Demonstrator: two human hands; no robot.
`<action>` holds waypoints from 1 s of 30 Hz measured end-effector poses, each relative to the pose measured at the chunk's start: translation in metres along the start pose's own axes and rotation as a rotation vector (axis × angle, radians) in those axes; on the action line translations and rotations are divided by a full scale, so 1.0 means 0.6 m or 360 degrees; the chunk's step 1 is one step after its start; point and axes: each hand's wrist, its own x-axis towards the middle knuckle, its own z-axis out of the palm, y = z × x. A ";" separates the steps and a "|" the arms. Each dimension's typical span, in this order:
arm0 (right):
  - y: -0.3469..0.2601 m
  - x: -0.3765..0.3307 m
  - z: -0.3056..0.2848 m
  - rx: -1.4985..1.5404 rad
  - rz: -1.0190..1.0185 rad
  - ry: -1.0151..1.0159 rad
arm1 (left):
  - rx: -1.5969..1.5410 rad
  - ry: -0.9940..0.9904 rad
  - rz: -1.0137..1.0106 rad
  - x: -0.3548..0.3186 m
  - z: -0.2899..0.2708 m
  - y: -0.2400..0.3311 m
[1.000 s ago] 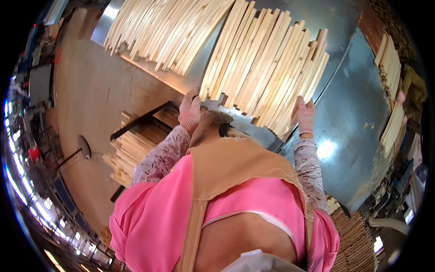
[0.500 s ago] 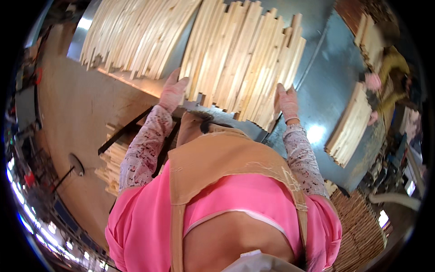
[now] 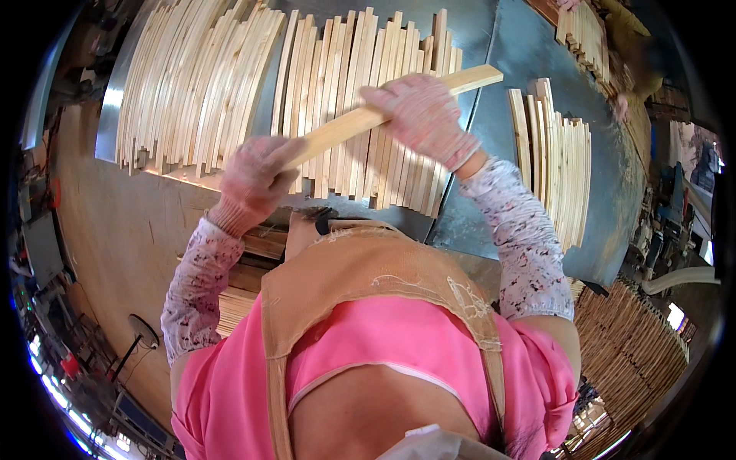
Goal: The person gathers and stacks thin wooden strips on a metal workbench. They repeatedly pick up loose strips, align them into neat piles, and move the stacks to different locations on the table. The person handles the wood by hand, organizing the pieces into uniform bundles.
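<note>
A single pale wooden strip (image 3: 341,129) is held up at a slant above the table, its right end higher in the picture. My left hand (image 3: 259,178), in a pinkish knit glove, is closed round the strip's lower left end. My right hand (image 3: 425,119), gloved the same way, grips it past the middle, and the far end sticks out to the right. Beneath lies a row of wooden strips (image 3: 337,65) side by side with uneven ends, partly covered by my hands and the held strip. A second row of strips (image 3: 192,84) lies to its left.
A smaller group of strips (image 3: 563,176) lies on the metal table (image 3: 491,222) at the right. Another person's gloved hand (image 3: 621,107) is near more strips (image 3: 583,38) at the far right. A large stack of thin wood (image 3: 629,345) stands at the lower right.
Both hands have left the sides of the middle row and now hold one strip above it. The other person's hands have moved away from the right-hand strips, farther back.
</note>
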 end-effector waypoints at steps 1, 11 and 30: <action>0.024 -0.005 0.004 0.0118 0.0075 -0.0207 | -0.0047 0.0168 0.0180 0.026 0.007 -0.012; 0.200 -0.275 0.255 -0.0107 0.1679 0.0361 | -0.0031 0.0104 -0.1691 -0.012 0.244 -0.205; 0.082 -0.232 0.329 0.2496 0.1469 0.0475 | -0.1311 -0.0219 -0.1549 0.070 0.201 -0.197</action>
